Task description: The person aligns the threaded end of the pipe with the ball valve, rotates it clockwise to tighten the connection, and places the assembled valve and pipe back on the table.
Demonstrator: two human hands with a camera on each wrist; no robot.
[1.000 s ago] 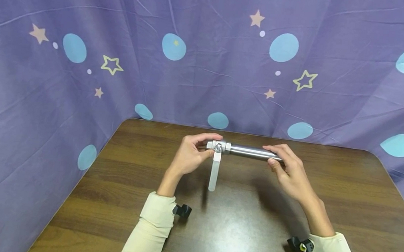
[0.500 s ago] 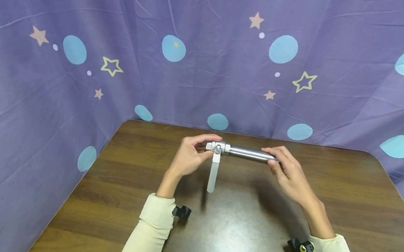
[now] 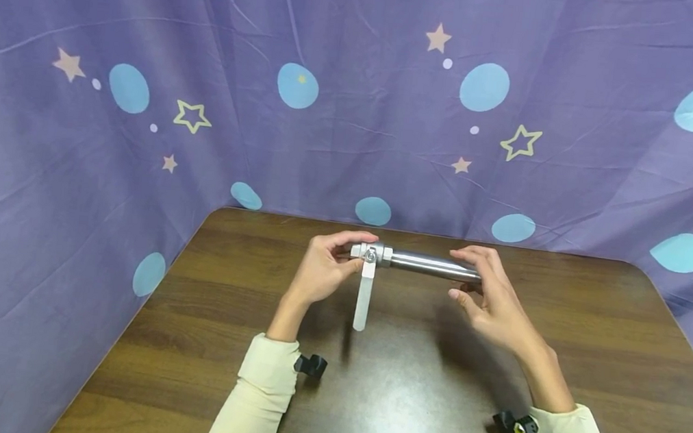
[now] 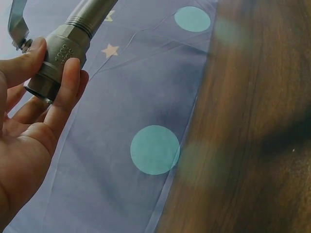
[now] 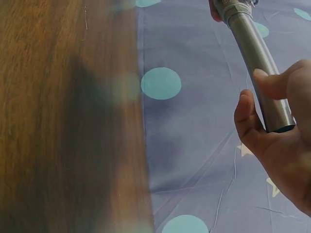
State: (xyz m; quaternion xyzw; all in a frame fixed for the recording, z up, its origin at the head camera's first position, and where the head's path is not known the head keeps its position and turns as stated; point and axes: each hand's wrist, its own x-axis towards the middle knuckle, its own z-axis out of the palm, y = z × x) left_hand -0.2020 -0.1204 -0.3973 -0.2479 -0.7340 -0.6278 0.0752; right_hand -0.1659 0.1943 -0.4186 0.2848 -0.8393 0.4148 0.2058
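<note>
My left hand (image 3: 326, 266) pinches the end of a silver ball valve (image 3: 373, 254) between thumb and fingers, above the table. The valve's flat pale lever handle (image 3: 363, 304) points toward me. In the left wrist view, embossed lettering shows on the valve body (image 4: 63, 51), and its near opening faces the palm. A smooth steel pipe (image 3: 425, 264) extends rightward from the valve's hex end. Around the pipe's free end, my right hand (image 3: 496, 305) is loosely spread, with its thumb apart from the pipe in the head view. Whether its other fingers touch the pipe I cannot tell.
The brown wooden table (image 3: 199, 341) has rounded far corners. A purple cloth (image 3: 353, 141) printed with stars and blue ovals hangs behind it and at the left. Each sleeve cuff carries a black wrist mount (image 3: 311, 366).
My right thumb has come away from the pipe and the right fingers have loosened. The pipe's free end dipped slightly earlier. My left hand keeps its grip, shifting slightly left with the valve.
</note>
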